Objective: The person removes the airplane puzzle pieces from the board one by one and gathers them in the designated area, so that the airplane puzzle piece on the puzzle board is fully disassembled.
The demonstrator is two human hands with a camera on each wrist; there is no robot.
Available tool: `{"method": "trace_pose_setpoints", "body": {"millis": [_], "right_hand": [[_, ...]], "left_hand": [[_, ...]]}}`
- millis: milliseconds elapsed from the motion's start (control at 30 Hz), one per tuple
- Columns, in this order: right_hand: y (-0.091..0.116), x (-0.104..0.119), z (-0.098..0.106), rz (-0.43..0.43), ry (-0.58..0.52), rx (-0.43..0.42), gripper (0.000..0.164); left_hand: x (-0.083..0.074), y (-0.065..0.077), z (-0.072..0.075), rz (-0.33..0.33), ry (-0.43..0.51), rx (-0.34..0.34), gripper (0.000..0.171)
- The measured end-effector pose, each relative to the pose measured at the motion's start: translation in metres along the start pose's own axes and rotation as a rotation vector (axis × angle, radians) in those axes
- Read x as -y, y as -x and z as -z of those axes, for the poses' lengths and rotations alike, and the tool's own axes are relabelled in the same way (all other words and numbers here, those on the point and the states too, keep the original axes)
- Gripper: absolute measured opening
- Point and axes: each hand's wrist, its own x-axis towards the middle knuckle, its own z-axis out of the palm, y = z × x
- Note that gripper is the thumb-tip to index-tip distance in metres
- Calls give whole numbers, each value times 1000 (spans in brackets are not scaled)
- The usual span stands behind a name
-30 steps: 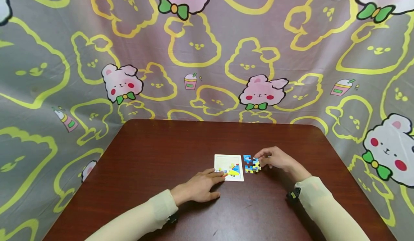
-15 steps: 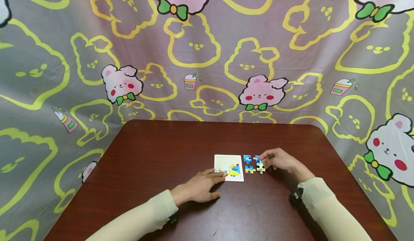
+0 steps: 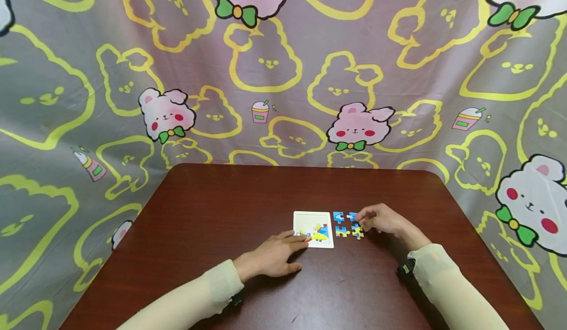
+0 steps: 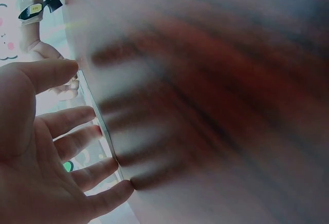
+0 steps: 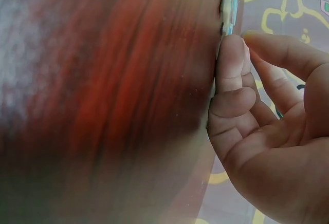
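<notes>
My left hand (image 3: 273,256) lies with straight, spread fingers at the lower left of a pale square puzzle board (image 3: 312,220). Its fingertips overlap the coloured picture along the board's lower part. In the left wrist view the spread fingers (image 4: 85,175) come down at the table surface. Several blue and yellow jigsaw pieces lie right of the board. My right hand (image 3: 382,218) pinches the upper right puzzle piece (image 3: 351,216) at its right side, low over the table. In the right wrist view the thumb and fingertips meet at the pieces' edge (image 5: 227,26).
Another blue piece (image 3: 338,216) lies beside the board. Below it are a blue-yellow piece (image 3: 342,231) and a mostly yellow piece (image 3: 357,231), close to my right fingers. The dark red-brown table (image 3: 230,197) is bordered by a cartoon-print cloth (image 3: 292,108).
My right hand has shifted slightly to the right. The two right-hand pieces, formerly bunched together, now lie farther right and more spaced out. My left hand and the board have stayed put.
</notes>
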Motion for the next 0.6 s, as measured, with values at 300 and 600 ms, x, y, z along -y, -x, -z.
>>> {"method": "trace_pose_setpoints", "body": {"millis": [300,600], "right_hand": [[0,5,-1,-7,22,-28,18],[-7,13,-10,3,15,-46,19]], "left_hand": [[0,0,1,0,0,2,58],[-1,0,2,2,1,9,58]]}}
